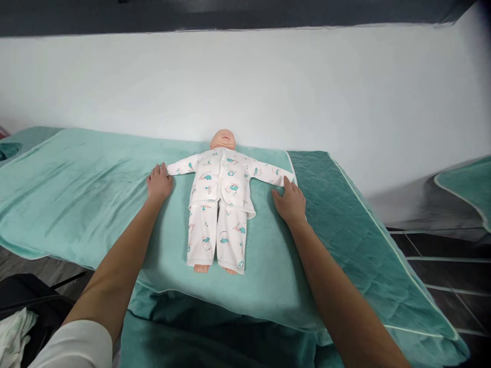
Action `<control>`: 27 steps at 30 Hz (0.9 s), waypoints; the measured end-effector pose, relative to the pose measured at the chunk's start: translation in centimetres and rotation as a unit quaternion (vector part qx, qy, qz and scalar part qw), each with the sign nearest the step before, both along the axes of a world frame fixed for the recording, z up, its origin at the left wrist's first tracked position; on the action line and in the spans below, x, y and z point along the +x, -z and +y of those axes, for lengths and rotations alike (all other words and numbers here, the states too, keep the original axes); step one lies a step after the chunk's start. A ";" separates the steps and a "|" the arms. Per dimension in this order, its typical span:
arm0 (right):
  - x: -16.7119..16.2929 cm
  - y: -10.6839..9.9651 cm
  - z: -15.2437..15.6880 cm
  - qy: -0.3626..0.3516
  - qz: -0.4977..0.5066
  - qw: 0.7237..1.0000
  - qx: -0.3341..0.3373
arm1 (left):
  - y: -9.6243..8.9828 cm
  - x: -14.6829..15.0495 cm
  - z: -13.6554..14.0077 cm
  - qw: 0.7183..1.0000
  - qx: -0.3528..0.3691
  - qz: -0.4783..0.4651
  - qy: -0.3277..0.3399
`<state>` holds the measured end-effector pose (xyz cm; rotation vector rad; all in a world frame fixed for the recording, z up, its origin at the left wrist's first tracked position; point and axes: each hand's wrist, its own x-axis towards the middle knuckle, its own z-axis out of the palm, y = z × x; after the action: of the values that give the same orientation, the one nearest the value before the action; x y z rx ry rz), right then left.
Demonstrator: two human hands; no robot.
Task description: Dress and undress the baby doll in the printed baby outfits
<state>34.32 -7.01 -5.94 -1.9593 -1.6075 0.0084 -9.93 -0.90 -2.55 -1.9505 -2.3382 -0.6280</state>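
A baby doll (223,139) lies on its back in the middle of the padded mat, arms stretched out to both sides. It wears a white long-sleeved pajama top (224,176) with teal and pink prints, closed down the front. Matching pajama pants (232,235) cover its legs, and the bare feet show below the hems. My left hand (159,183) rests at the cuff of the left-side sleeve, fingers laid on the mat and touching the cuff. At the other cuff, my right hand (290,202) lies with its thumb apart and fingertips on the sleeve end. The doll's hands are hidden.
A light teal cover (95,189) lies over a darker quilted cover (341,230) on the table. Behind stands a white wall (245,82). A black chair or bag with white cloth (17,329) is at lower left; another teal-covered surface (468,186) is at right.
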 end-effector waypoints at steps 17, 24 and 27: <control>-11.4 -4.1 -7.7 -0.379 0.094 0.911 0.130 | 0.2 -0.4 -0.4 0.996 0.040 -0.046 -0.058; -12.7 -3.7 -11.2 -0.407 0.100 0.902 0.106 | -0.2 -0.5 -1.3 0.995 0.054 -0.067 -0.042; -12.7 -3.4 -12.2 -0.392 0.101 0.904 0.139 | -0.1 -0.7 -2.1 0.995 0.062 -0.072 -0.033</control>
<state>21.66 -19.20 -2.50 -0.9659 -2.0108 0.2753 -10.60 -3.03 -2.48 -1.8245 -2.3688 -0.9148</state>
